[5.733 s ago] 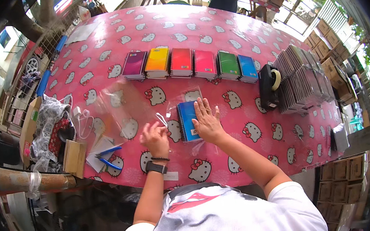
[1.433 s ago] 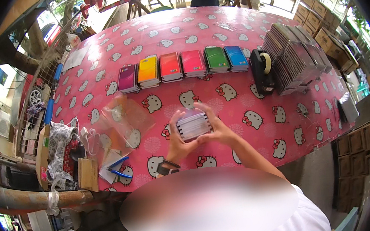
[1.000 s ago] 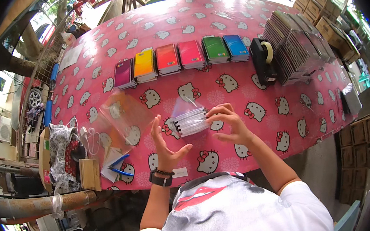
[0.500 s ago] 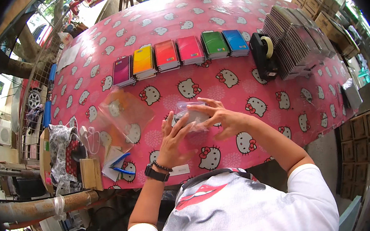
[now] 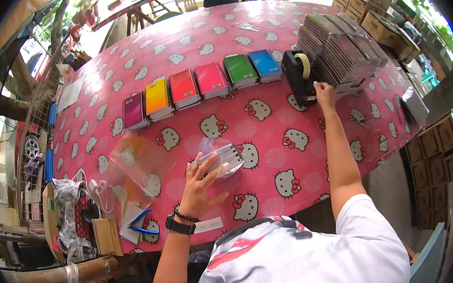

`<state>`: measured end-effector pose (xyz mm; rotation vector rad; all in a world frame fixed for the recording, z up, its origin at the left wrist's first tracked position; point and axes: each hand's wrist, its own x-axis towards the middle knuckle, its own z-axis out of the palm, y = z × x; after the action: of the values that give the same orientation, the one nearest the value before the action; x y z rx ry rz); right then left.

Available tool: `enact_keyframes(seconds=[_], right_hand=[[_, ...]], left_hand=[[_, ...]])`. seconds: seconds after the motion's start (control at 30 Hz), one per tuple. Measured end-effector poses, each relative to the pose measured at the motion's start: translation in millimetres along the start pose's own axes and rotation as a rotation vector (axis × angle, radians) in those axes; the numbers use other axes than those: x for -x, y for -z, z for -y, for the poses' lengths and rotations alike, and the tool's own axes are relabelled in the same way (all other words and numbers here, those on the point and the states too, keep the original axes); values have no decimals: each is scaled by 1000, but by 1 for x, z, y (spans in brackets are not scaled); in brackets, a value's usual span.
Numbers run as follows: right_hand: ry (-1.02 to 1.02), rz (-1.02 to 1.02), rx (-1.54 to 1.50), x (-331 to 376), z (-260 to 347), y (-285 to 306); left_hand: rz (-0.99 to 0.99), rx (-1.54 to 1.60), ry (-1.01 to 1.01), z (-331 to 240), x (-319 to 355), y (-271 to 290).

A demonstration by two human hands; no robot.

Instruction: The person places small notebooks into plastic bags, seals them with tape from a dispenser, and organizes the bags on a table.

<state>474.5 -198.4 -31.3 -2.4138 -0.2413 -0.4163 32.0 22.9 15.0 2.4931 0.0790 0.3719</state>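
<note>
My left hand [image 5: 202, 186] lies over the near left side of a stack [image 5: 224, 159] wrapped in clear plastic, with pale page-like edges and dark lines. Its fingers press on the wrap and hold the stack to the table. Reaching far right, my right hand [image 5: 325, 95] is closed in a pinch beside the near end of a black tape dispenser [image 5: 298, 82]. A roll of pale tape [image 5: 304, 65] sits in the dispenser. Whatever is between the right fingertips is too small to make out.
A row of spiral notebook stacks [image 5: 183, 86] in several colours crosses the table [image 5: 270, 137]. Tall stacks of wrapped notebooks [image 5: 332, 49] stand behind the dispenser. Clear plastic bags [image 5: 144, 160], blue-handled pliers [image 5: 143, 223] and a paper slip [image 5: 208, 224] lie at the left and near edge.
My right hand has left the wrapped stack and moved right to the tape dispenser. My left hand stays at the stack. The whole view has shifted.
</note>
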Motion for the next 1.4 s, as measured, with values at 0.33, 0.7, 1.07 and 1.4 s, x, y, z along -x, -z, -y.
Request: enact_keyframes(seconds=[0.33,0.7,1.07,1.4], right_hand=[[148,-63,-311,31,16,18],[-376,1218,-1048,104,118,30],[797,1062,276,188,258,53],[1060,800,-554,199,171,78]], left_hand=[[-27,-25,11,-2,7,6],[12,-86,156,-19,6,2],[91,-135,67,-13,0,13],[-429,-136,72,6,12,-26]])
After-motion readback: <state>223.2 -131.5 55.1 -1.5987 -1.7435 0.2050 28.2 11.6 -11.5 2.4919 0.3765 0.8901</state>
